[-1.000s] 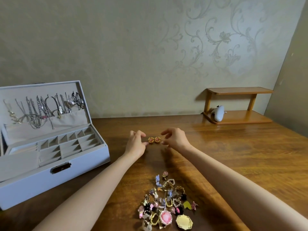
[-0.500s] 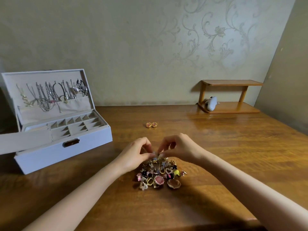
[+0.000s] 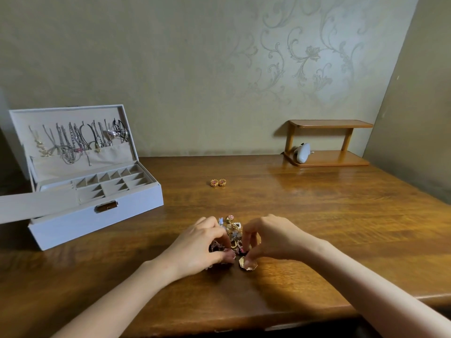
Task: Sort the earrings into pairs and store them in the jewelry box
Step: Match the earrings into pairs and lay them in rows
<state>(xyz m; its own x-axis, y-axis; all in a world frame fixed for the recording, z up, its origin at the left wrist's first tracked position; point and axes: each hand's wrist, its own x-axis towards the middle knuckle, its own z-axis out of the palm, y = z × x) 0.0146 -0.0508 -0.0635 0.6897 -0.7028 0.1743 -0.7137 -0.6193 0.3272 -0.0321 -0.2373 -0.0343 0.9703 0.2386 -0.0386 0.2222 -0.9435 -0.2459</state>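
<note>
**Earring sorting, early stage.** At the far left, the jewelry box (image 3: 73, 225) is being kept open on the bench (image 3: 329, 228). Necklaces (image 3: 73, 142) are hanging in its lid, and its divided compartments (image 3: 109, 181) are appearing unfilled. Toward the centre, the left hand (image 3: 200, 245) is being curled into the earring pile (image 3: 233, 230), where a pink earring (image 3: 228, 255) is being pinched under the thumb. Behind the pile and well apart from it, one matched pair (image 3: 218, 182) is being left side by side on the bench, not yet boxed. Just right of the pile, a gold-rimmed earring (image 3: 247, 263) is being gripped by the curled fingertips of the right hand (image 3: 271, 237). At the far right, a white object (image 3: 302, 153) is being kept on a small wooden shelf (image 3: 329, 142). Progress is being judged as early: a single pair sorted, nothing stored, most of the pile unsorted.
</note>
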